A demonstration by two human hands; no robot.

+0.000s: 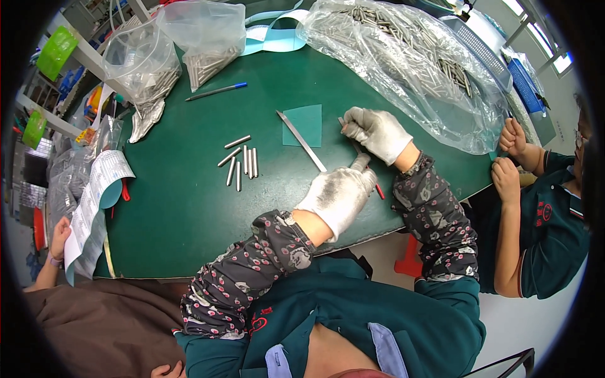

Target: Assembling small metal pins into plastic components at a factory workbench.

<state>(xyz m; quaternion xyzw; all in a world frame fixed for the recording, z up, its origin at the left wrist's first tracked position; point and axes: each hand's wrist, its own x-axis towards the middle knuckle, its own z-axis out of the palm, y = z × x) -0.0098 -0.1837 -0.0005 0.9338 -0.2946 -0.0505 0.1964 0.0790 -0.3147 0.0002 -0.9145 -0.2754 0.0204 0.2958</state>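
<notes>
My left hand (340,194), in a soiled white glove, is closed near the table's front edge, its index finger reaching toward my right hand (380,135). A flat metal strip (301,140) runs from its knuckles up to a small green square sheet (309,129); whether the hand grips the strip is hidden. My gloved right hand pinches a thin dark rod (342,121). The rod slopes down toward my left fingers, which cover its middle. A red end (380,191) shows beyond them, roughly in line with the rod. Left of the strip lie several short metal pins (250,162).
A large clear bag of metal pins (409,57) fills the back right. Smaller bags (208,41) and a blue pen (217,92) lie at the back left. One person's hand (60,238) holds papers (94,198) at left; another person's hands (507,179) rest at right.
</notes>
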